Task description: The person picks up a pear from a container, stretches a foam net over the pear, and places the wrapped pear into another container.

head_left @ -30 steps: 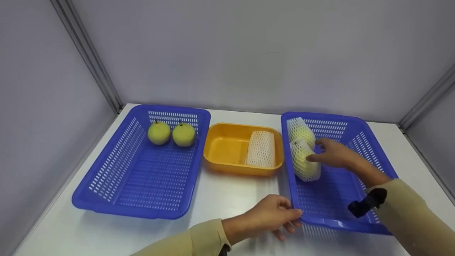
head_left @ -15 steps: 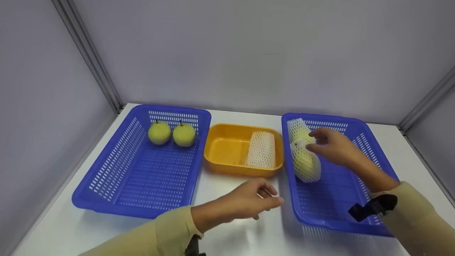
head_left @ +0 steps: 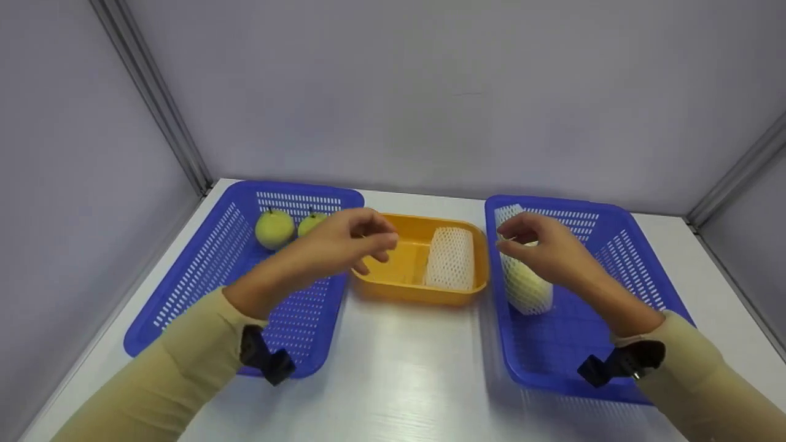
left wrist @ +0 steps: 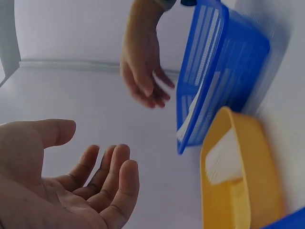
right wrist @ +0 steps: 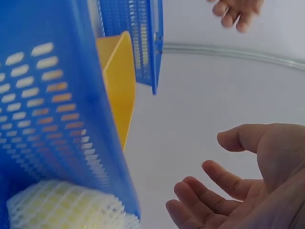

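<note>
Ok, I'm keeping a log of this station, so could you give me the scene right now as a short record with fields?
left hand: left hand, raised, fingers loosely bent, holding nothing
right hand: right hand, raised by the right basket, holding nothing
left basket: blue left basket with two bare fruits
middle: yellow tub with white netting; layers uncountable
right basket: net-wrapped fruit, partly hidden in the head view
surface: white table
</note>
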Demonstrator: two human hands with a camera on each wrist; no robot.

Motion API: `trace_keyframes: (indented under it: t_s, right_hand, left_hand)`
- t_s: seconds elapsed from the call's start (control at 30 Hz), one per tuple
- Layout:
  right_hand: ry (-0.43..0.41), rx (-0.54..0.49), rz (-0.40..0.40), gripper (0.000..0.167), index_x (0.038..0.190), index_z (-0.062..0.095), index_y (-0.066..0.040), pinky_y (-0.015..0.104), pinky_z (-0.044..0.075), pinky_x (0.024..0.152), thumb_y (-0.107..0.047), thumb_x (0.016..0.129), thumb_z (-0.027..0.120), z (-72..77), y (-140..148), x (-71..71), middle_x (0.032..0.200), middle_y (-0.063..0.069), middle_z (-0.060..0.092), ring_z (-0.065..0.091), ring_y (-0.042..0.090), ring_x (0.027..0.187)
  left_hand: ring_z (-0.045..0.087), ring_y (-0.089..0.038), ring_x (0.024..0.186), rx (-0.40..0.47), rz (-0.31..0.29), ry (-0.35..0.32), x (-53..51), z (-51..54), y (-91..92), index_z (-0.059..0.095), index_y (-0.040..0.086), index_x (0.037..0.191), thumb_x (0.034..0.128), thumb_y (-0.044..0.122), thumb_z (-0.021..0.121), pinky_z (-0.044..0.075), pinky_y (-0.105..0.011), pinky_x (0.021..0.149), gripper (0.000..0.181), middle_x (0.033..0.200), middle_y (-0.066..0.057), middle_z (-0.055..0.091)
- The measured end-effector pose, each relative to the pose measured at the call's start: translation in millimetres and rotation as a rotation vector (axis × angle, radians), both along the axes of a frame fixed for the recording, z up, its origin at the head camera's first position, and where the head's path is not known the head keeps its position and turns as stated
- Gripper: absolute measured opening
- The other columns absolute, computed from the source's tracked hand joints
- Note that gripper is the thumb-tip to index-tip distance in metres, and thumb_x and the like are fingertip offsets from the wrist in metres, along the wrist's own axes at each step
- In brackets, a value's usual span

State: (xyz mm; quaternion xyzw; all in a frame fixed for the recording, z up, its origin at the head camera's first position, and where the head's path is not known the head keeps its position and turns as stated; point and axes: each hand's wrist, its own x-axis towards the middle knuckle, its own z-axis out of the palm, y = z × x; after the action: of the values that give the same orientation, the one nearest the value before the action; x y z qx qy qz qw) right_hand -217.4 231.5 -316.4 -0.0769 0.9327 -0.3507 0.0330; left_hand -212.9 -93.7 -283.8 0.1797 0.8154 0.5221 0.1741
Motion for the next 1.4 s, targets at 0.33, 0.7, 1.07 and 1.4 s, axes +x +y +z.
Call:
trace_keyframes:
  t_s: [0.33, 0.7, 1.07, 1.4]
  right_hand:
    - [-0.091, -0.233, 0.171, 0.028, 0.116, 0.065, 0.001, 0.029, 0.057, 0.067, -0.024, 0.106, 0.057, 2.3, -57, 14.4, 0.095, 0.011, 0.073, 0.066, 0.022, 0.08]
    - [-0.38, -0.541, 0.28, 0.032, 0.113, 0.056, 0.001, 0.027, 0.055, 0.056, -0.031, 0.108, 0.053, -23.3, -126, 53.1, 0.094, 0.012, 0.073, 0.066, 0.02, 0.074]
    - [-0.559, -0.552, 0.236, 0.038, 0.106, 0.061, -0.003, 0.025, 0.046, 0.044, -0.04, 0.107, 0.052, -78.1, -180, 68.0, 0.087, 0.01, 0.074, 0.065, 0.016, 0.067]
    - [-0.57, -0.554, 0.267, 0.028, 0.098, 0.068, -0.006, 0.024, 0.04, 0.042, -0.03, 0.106, 0.055, -98.1, -214, 70.9, 0.079, 0.005, 0.072, 0.063, 0.013, 0.063]
  left_hand:
    - [0.06, -0.022, 0.112, -0.064, 0.318, 0.155, -65.4, 0.6, -87.5, 0.052, -0.001, 0.136, 0.1066, 0.03, 0.055, 0.054, -0.031, 0.089, 0.043, 0.128, -0.015, 0.058]
    - [0.046, -0.033, 0.13, -0.073, 0.637, 0.215, -105.1, -48.8, -149.0, 0.046, -0.004, 0.141, 0.1053, 0.038, 0.052, 0.042, -0.042, 0.105, 0.055, 0.142, -0.022, 0.046]
    - [0.031, -0.046, 0.145, -0.22, 0.511, -0.019, -114.3, -91.4, -150.8, 0.022, -0.009, 0.155, 0.1035, 0.044, 0.053, 0.03, -0.053, 0.119, 0.08, 0.158, -0.032, 0.028]
    - [0.011, -0.046, 0.152, -0.265, 0.498, -0.093, -115.2, -117.0, -152.1, 0.001, -0.007, 0.159, 0.099, 0.046, 0.061, 0.018, -0.055, 0.123, 0.1, 0.164, -0.032, 0.007]
